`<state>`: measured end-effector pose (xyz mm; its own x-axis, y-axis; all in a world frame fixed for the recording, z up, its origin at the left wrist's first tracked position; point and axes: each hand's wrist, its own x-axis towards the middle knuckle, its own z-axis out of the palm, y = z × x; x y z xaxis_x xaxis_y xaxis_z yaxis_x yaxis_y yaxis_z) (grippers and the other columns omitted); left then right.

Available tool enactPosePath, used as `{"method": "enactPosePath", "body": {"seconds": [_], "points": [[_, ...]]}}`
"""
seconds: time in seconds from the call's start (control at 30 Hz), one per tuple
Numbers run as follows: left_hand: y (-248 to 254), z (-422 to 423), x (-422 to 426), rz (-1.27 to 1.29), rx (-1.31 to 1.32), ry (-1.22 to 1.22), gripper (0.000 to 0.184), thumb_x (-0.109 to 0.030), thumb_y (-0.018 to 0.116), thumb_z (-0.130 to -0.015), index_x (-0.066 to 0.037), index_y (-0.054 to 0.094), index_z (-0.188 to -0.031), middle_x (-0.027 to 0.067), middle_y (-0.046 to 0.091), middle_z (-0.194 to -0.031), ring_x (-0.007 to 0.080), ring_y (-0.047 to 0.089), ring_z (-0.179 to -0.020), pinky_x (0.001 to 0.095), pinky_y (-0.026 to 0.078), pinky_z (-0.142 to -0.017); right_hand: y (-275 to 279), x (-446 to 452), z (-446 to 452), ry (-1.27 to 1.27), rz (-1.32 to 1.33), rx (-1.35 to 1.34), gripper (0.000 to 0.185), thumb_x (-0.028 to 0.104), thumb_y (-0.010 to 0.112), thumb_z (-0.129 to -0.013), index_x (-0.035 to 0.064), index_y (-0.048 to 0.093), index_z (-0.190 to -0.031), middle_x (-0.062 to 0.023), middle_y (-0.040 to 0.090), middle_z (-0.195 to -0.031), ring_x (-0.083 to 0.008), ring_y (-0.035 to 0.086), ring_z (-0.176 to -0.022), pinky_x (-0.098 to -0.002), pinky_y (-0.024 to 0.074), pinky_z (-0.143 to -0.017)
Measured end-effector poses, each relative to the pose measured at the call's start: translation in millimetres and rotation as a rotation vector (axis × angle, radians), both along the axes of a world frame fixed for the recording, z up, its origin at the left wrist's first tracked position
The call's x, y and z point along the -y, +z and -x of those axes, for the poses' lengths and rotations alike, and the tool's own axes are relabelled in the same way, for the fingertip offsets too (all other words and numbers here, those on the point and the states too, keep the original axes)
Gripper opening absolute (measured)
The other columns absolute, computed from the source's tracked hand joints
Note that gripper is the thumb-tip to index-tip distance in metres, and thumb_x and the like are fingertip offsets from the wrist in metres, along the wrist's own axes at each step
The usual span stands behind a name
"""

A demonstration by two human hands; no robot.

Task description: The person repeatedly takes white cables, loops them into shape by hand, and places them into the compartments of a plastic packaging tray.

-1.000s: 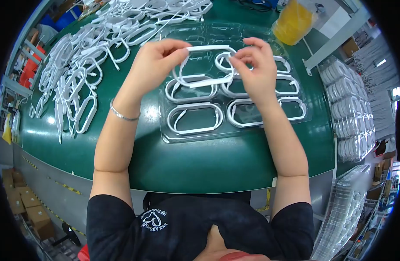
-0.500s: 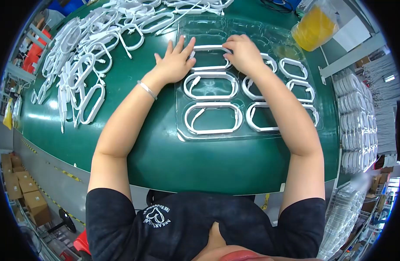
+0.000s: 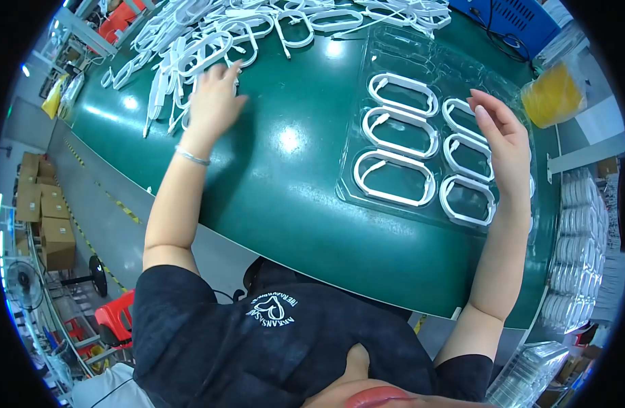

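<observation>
My left hand (image 3: 214,102) is over the near edge of a pile of coiled white cables (image 3: 204,51). Its fingers are stretched out, and the coils beneath are partly covered by it. On the right, a clear plastic tray (image 3: 346,187) carries several white cable loops in rows. One white cable (image 3: 402,95) lies in its left column, above two similar loops. Over the tray's right side hovers my right hand (image 3: 506,132), fingers and thumb apart, with nothing visible in it. My right hand and forearm hide part of the right column.
A yellow roll in clear plastic (image 3: 552,95) stands beyond the tray, near a blue box (image 3: 513,24). Stacked clear trays with white cables (image 3: 574,258) rise along the right of the green table (image 3: 292,211). Cardboard boxes (image 3: 54,231) are on the floor at left.
My left hand has left the tray and moved left to the cable pile. My right hand has let go of the upper left cable and drawn right. The view has turned left.
</observation>
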<state>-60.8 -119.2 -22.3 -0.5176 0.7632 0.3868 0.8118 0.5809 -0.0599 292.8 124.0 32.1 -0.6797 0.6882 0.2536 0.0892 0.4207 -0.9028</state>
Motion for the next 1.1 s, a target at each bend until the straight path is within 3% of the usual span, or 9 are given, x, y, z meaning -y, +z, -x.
{"method": "enactPosePath", "body": {"seconds": [0.07, 0.23, 0.3, 0.5, 0.67, 0.77, 0.87, 0.93, 1.1], "points": [[-5, 21, 19, 0.223, 0.162, 0.2, 0.065, -0.015, 0.07, -0.074, -0.018, 0.044, -0.134, 0.0143, 0.063, -0.098, 0.032, 0.061, -0.091, 0.0433, 0.05, -0.079, 6, 18, 2, 0.018, 0.02, -0.029, 0.031, 0.016, 0.057, -0.092, 0.0038, 0.058, -0.121, -0.0053, 0.062, -0.109, -0.0105, 0.055, -0.102, -0.0237, 0.0407, -0.09], [51, 14, 26, -0.297, 0.777, -0.104, 0.052, -0.01, 0.062, -0.084, -0.009, 0.046, -0.133, 0.0018, 0.057, -0.072, 0.0095, 0.056, -0.066, 0.025, 0.044, -0.059, 8, 52, 6, 0.161, 0.039, -0.006, 0.039, 0.009, 0.059, -0.088, 0.0059, 0.053, -0.127, -0.0023, 0.06, -0.104, -0.0099, 0.056, -0.097, -0.0247, 0.044, -0.083], [80, -30, 7, -0.705, 1.381, -0.314, 0.045, -0.011, 0.057, -0.09, -0.003, 0.045, -0.132, -0.0033, 0.054, -0.072, 0.0023, 0.046, -0.059, 0.0173, 0.037, -0.051, 4, 58, 6, 0.263, -0.239, 0.088, 0.046, 0.006, 0.06, -0.085, 0.0082, 0.051, -0.13, -0.0032, 0.061, -0.103, -0.0122, 0.057, -0.094, -0.0265, 0.0461, -0.082], [90, -117, -61, -0.43, 2.032, -0.889, 0.046, -0.021, 0.054, -0.094, 0.0, 0.042, -0.133, 0.0008, 0.059, -0.088, 0.0004, 0.044, -0.058, 0.0134, 0.036, -0.049, 4, 80, 14, -0.053, -1.092, 0.238, 0.065, 0.019, 0.074, -0.068, 0.0271, 0.053, -0.129, -0.0091, 0.042, -0.14, -0.0285, 0.038, -0.129, -0.0536, 0.0197, -0.105], [82, -135, -122, -0.456, 2.504, -1.27, 0.041, -0.021, 0.047, -0.096, -0.003, 0.045, -0.132, 0.024, 0.057, -0.118, 0.0151, 0.065, -0.086, 0.0286, 0.055, -0.076, 1, 50, 7, -0.166, -1.006, -0.024, 0.03, 0.01, 0.063, -0.081, 0.015, 0.064, -0.11, 0.001, 0.059, -0.076, -0.0172, 0.057, -0.086, -0.0434, 0.0267, -0.096], [75, -150, -133, -0.791, 1.671, -0.789, 0.029, -0.008, 0.053, -0.088, -0.005, 0.06, -0.116, 0.0106, 0.062, -0.106, 0.0116, 0.06, -0.089, 0.0213, 0.045, -0.079, -8, 38, 0, -0.122, -0.724, 0.007, 0.023, 0.014, 0.053, -0.091, 0.009, 0.063, -0.111, 0.001, 0.057, -0.071, -0.0168, 0.054, -0.08, -0.0371, 0.0314, -0.09], [69, -148, -131, -0.955, 1.132, -1.052, 0.027, -0.006, 0.057, -0.085, -0.001, 0.063, -0.111, 0.0036, 0.056, -0.115, 0.0093, 0.053, -0.094, 0.0215, 0.041, -0.081, -1, 42, 1, -0.027, -0.347, 0.055, 0.024, 0.018, 0.05, -0.095, 0.0055, 0.062, -0.111, 0.0006, 0.053, -0.064, -0.0109, 0.049, -0.067, -0.0268, 0.0384, -0.07], [66, -146, -131, -0.976, 1.144, -1.035, 0.023, -0.011, 0.06, -0.086, 0.0, 0.063, -0.107, 0.0062, 0.054, -0.119, 0.0098, 0.051, -0.098, 0.0228, 0.041, -0.083, -4, 45, 4, 0.066, -0.137, 0.021, 0.026, 0.02, 0.048, -0.096, 0.0036, 0.061, -0.112, 0.0013, 0.051, -0.065, -0.0059, 0.046, -0.059, -0.0208, 0.0367, -0.055], [74, -144, -129, -0.985, 1.185, -0.973, 0.018, -0.013, 0.062, -0.089, -0.001, 0.062, -0.102, 0.0052, 0.062, -0.106, 0.0096, 0.056, -0.091, 0.0234, 0.044, -0.08, -2, 59, 7, 0.147, -0.032, 0.038, 0.028, 0.019, 0.046, -0.098, 0.002, 0.059, -0.115, 0.0019, 0.051, -0.065, -0.0055, 0.049, -0.06, -0.0213, 0.0398, -0.058]]}}
